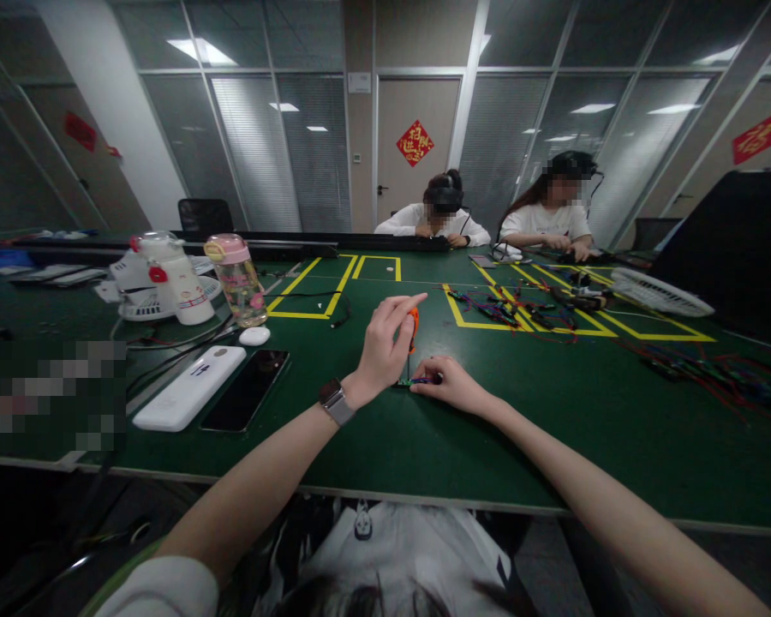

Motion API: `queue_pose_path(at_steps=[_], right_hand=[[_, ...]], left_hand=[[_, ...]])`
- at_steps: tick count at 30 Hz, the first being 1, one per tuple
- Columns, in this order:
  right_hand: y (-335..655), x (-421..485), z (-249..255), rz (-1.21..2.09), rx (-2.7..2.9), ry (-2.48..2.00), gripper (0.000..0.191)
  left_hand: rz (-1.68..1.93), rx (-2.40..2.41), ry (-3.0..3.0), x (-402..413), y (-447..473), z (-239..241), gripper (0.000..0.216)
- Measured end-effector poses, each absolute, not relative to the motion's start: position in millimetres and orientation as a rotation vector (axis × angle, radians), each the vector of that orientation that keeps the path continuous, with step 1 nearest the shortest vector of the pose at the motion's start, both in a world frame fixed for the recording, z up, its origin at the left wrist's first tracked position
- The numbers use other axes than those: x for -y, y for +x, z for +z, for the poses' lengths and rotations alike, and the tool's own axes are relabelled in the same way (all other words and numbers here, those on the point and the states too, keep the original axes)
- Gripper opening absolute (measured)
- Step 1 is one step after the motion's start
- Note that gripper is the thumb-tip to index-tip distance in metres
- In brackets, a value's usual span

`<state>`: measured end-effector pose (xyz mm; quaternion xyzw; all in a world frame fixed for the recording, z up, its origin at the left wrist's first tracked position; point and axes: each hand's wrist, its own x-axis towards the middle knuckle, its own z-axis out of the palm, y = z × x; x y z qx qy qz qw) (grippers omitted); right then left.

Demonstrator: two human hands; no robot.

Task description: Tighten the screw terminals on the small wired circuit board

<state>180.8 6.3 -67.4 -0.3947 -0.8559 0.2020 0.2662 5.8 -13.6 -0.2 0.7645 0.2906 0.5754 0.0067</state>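
My left hand (385, 338), with a watch on its wrist, is closed around the orange and black handle of a screwdriver (414, 326). The tool stands upright, and its thin shaft points down at a small green circuit board (403, 383) on the table. Just to the right, my right hand (453, 386) is closed at the board's edge, its fingertips pinching the board and the dark wires attached there. My fingers cover part of the board, so whether the screwdriver's tip sits in a screw cannot be made out.
A white power bank (189, 390), a black phone (246, 390) and a white earbud case (254, 336) lie left of my hands. Behind them stand two bottles, one with a pink lid (236, 278). Wired boards (507, 308) lie ahead right; two people sit across the table.
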Motion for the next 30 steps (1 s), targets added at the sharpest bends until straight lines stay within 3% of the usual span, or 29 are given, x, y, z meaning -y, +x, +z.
queue_pose_path(at_steps=[8, 16, 24, 30], right_hand=[[181.3, -6.4, -66.8, 0.548, 2.311, -1.070, 0.012], [181.3, -6.6, -67.4, 0.553, 2.311, -1.059, 0.013], [181.6, -6.4, -67.1, 0.549, 2.312, -1.061, 0.013], [181.6, -6.9, -66.9, 0.550, 2.321, -1.058, 0.013]], left_hand=[[1.955, -0.997, 2.363, 14.7, 6.4, 0.9, 0.019], [1.826, -0.867, 2.357, 13.5, 5.9, 1.1, 0.032], [1.924, -1.002, 2.309, 13.8, 6.6, 2.3, 0.010], [1.805, -0.880, 2.293, 11.1, 5.7, 0.7, 0.032]])
